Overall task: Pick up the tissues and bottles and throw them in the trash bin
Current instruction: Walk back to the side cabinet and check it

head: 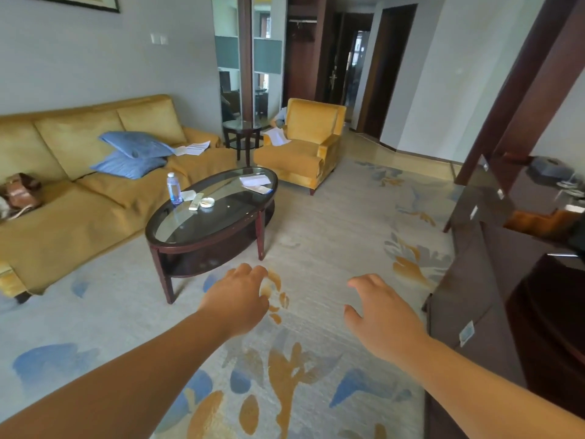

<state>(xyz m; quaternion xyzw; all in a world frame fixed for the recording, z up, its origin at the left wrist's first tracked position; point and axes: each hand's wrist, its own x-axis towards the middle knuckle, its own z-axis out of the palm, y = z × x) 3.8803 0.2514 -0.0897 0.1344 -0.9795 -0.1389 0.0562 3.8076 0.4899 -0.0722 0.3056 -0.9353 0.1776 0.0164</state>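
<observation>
Plainly, both the left hand [237,301] and right hand [381,315] hang spread and empty; the bottle [174,188] stands at eleven o'clock on the counter [221,223], seemingly light, slick plastic, best gripped mid-body.

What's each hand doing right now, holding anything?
Left hand: empty, fingers loosely curled, over the carpet.
Right hand: open, empty, fingers spread.

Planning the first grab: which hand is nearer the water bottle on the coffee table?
Left. The left hand hangs empty over the rug just off the table's near end, with the water bottle beyond it on the coffee table. The right hand, also empty, is farther right, near the dark cabinet.
</observation>
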